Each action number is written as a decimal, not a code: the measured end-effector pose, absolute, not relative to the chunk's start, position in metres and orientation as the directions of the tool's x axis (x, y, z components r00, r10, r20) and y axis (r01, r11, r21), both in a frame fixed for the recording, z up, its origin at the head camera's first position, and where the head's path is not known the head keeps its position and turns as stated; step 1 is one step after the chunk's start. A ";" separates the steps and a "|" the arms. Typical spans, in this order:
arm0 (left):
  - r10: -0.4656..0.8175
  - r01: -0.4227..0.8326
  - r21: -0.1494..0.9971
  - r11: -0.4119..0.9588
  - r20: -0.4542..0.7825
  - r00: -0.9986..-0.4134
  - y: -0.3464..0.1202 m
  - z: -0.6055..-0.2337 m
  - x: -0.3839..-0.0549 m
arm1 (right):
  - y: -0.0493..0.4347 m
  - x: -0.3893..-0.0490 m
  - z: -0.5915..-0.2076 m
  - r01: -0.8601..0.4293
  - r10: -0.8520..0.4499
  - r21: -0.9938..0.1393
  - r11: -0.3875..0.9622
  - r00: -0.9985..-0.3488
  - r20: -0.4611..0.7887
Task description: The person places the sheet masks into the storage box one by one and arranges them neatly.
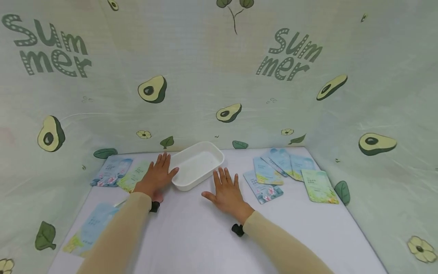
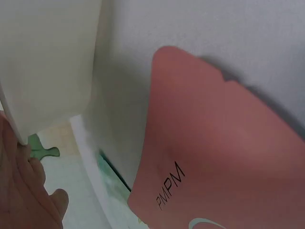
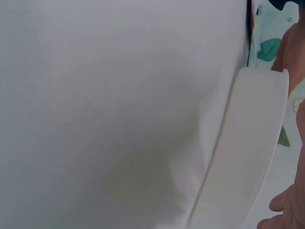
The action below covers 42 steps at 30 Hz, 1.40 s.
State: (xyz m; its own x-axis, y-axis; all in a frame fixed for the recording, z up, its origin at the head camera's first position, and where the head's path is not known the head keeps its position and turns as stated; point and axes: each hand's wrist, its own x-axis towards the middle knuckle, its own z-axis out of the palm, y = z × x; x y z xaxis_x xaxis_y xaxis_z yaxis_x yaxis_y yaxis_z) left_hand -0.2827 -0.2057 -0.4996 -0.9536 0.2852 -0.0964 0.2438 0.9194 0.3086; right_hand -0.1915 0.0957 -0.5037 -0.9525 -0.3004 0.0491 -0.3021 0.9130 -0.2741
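Observation:
A white rectangular tray (image 1: 195, 167) lies tilted across the table between my two hands. My left hand (image 1: 157, 177) is spread flat with straight fingers beside its left end; whether it touches the rim I cannot tell. My right hand (image 1: 227, 194), fingers straight and spread, is just off the tray's near right side. A pink packet marked PMPM (image 2: 214, 129) lies below the left wrist, mostly hidden in the head view. Seen from the right wrist, the tray's outer wall (image 3: 248, 133) stands beside the right fingers (image 3: 295, 191).
On the right lie several blue packets (image 1: 268, 173) overlapping, with a green packet (image 1: 319, 186) at their edge. To the left are a blue floral packet (image 1: 111, 173), a green one (image 1: 137, 177) and a blue-yellow one (image 1: 94, 226). A printed cloth wall (image 1: 191, 114) encloses the table.

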 end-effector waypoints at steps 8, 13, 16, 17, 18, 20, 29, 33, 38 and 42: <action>0.267 0.234 0.258 0.937 -0.100 -0.958 -0.189 -0.491 -0.247 | 0.097 -0.193 -0.514 -0.306 -0.301 -0.312 0.899 -0.951 0.064; 0.252 0.230 0.237 0.944 -0.068 -0.965 -0.175 -0.497 -0.214 | 0.105 -0.198 -0.514 -0.283 -0.281 -0.368 0.886 -0.958 0.060; 0.247 0.229 0.244 0.942 -0.045 -0.968 -0.169 -0.503 -0.193 | 0.110 -0.201 -0.513 -0.270 -0.278 -0.388 0.881 -0.960 0.038; 0.246 0.229 0.249 0.941 -0.038 -0.969 -0.167 -0.505 -0.186 | 0.112 -0.202 -0.512 -0.264 -0.277 -0.390 0.882 -0.961 0.025; 0.247 0.231 0.256 0.939 -0.031 -0.969 -0.164 -0.507 -0.179 | 0.114 -0.203 -0.511 -0.259 -0.276 -0.387 0.885 -0.961 0.014; 0.244 0.231 0.262 0.937 -0.017 -0.970 -0.158 -0.510 -0.164 | 0.117 -0.206 -0.510 -0.257 -0.278 -0.374 0.891 -0.961 -0.002; 0.214 0.230 0.274 0.934 0.090 -0.973 -0.136 -0.508 -0.117 | 0.127 -0.219 -0.501 -0.343 -0.364 -0.382 0.858 -0.931 0.020; 0.210 0.241 0.247 0.938 0.146 -0.967 -0.142 -0.503 -0.130 | 0.127 -0.217 -0.502 -0.386 -0.408 -0.360 0.850 -0.913 0.017; 0.249 0.256 0.255 0.933 0.060 -0.967 -0.151 -0.503 -0.160 | 0.126 -0.215 -0.503 -0.396 -0.408 -0.309 0.865 -0.913 0.027; 0.297 0.274 0.273 0.922 -0.044 -0.954 -0.150 -0.504 -0.171 | 0.128 -0.212 -0.502 -0.392 -0.403 -0.287 0.874 -0.915 0.024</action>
